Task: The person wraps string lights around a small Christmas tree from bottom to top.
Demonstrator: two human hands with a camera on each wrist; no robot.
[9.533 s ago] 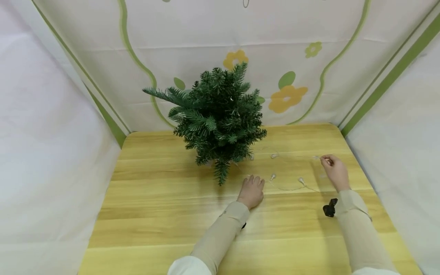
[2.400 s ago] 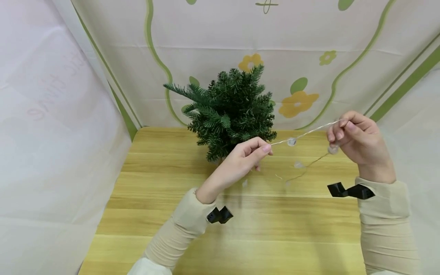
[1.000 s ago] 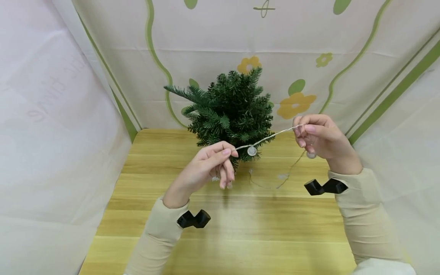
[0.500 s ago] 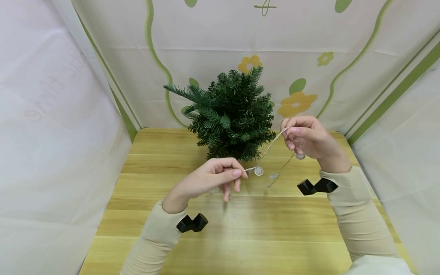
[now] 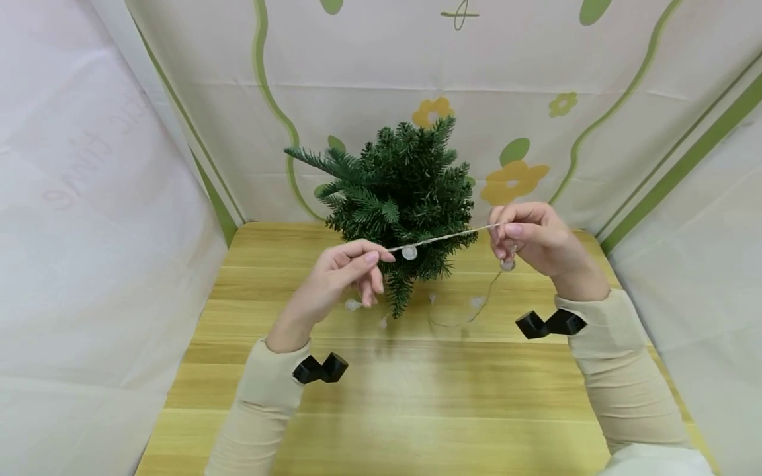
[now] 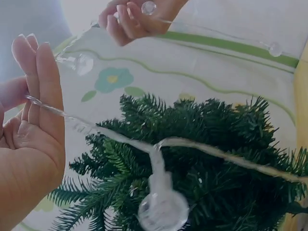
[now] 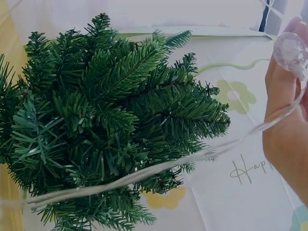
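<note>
Between my two raised hands runs a string of lights (image 5: 443, 237), a thin clear wire with round clear bulbs. My left hand (image 5: 339, 274) pinches the wire between thumb and index finger, its other fingers loosely bent. Thumb and forefinger of my right hand (image 5: 536, 241) pinch it further right, and one bulb (image 5: 507, 264) hangs beneath that hand. A bulb (image 5: 409, 252) sits on the taut stretch, in front of a small green artificial Christmas tree (image 5: 399, 198). In the left wrist view a clear bulb (image 6: 163, 211) hangs close to the camera.
The tree stands at the back of a wooden table (image 5: 417, 410). A loose loop of the wire (image 5: 449, 325) and several bulbs hang below the hands. A white cloth (image 5: 357, 59) with printed flowers rises behind, and white cloth walls flank both sides.
Earlier the wire lay on the table; now both hands hold it up before the tree. In the last half second my left hand has risen slightly left, pulling the slack stretch straight.
</note>
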